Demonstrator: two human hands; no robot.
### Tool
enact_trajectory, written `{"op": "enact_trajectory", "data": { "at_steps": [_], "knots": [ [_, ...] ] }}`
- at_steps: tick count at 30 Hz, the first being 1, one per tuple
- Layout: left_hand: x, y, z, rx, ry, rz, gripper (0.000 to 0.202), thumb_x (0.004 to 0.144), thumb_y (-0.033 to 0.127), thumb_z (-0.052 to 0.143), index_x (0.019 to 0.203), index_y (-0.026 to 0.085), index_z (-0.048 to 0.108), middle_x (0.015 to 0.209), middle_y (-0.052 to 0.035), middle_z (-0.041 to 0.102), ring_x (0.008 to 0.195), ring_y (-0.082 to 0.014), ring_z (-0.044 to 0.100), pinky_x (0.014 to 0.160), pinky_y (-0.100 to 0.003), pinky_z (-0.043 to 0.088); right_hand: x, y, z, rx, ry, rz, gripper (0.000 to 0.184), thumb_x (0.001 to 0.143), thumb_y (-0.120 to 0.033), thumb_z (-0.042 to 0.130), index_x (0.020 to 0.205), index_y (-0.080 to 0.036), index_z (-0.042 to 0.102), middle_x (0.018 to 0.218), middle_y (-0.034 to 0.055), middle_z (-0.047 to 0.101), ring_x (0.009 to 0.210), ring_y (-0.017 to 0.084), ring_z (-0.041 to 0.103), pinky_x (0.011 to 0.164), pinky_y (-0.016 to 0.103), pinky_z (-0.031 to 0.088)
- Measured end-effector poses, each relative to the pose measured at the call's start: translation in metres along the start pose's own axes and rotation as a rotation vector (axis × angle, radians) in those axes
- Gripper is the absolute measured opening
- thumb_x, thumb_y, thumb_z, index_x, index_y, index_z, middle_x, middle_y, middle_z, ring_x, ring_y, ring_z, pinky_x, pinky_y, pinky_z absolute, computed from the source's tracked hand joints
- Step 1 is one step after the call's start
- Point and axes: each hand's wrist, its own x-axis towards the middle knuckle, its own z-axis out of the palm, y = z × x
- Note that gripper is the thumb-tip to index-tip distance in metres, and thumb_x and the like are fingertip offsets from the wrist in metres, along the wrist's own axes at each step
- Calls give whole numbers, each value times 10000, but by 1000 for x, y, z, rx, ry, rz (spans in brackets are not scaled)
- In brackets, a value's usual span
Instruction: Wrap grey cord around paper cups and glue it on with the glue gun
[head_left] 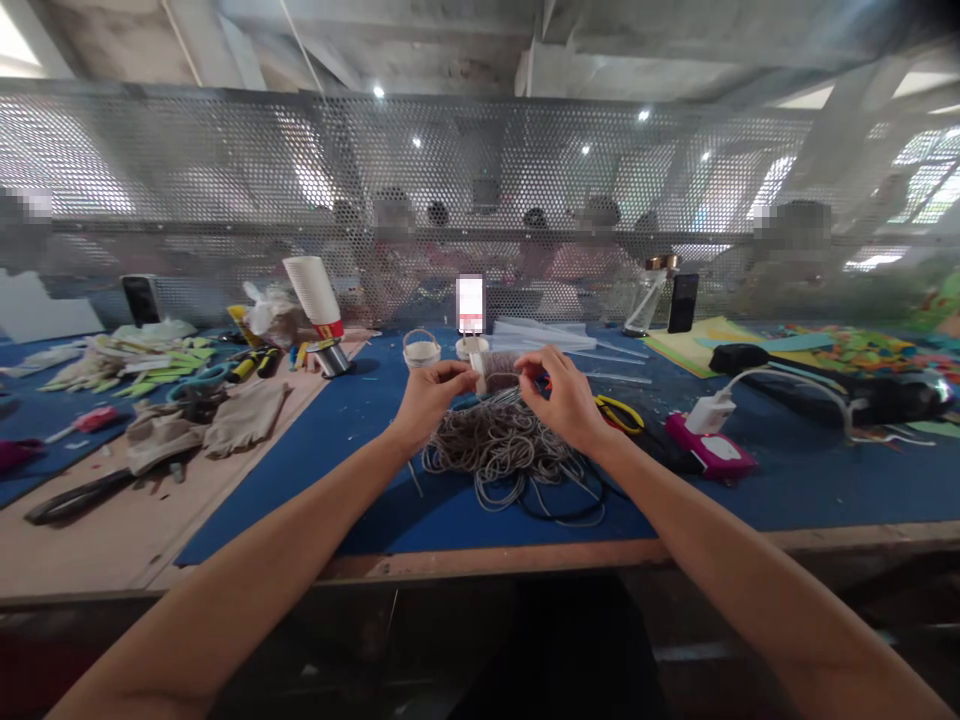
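Observation:
My left hand (431, 395) and my right hand (564, 398) are raised together over a loose heap of grey cord (501, 452) on the blue mat (787, 480). Between the fingertips of both hands sits a small spool wound with grey-brown cord (498, 372). My left fingers pinch its left end, my right fingers curl round its right end. A strand runs down from the spool into the heap. Part of the spool is hidden by my fingers.
A pink box with a white charger (712, 440) lies to the right, yellow-handled scissors (621, 412) beside my right hand. Small white tubs (421, 350), a stack of paper cups (315, 295), gloves and tools (202, 420) lie left. A perforated metal screen (225, 180) stands behind, with people beyond.

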Motion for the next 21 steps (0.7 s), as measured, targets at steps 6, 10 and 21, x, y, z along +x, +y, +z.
{"op": "enact_trajectory", "data": {
  "at_steps": [6,10,21],
  "knots": [
    [3,-5,-3,-59,82,-48,281,675,409,891,794,169,806,773,-48,733,743,-158,641,737,-301,507,5,16,-4,-8,129,129,148,993,-251,514,1061,-236,644,1042,75,679,949,216,671,893,370,522],
    [4,-4,-4,-72,111,-73,323,632,430,917,774,165,802,746,-44,722,733,-155,635,718,-291,495,7,46,-12,-98,190,308,164,969,-277,525,1033,-207,659,1047,89,707,916,219,680,876,364,522],
    [3,-2,-2,-73,114,-91,355,608,464,930,754,170,795,738,-56,718,723,-159,631,697,-299,493,-1,82,-18,-496,-424,825,430,951,-598,581,1037,-209,742,1136,141,762,1108,322,706,941,417,501]
  ]
}}
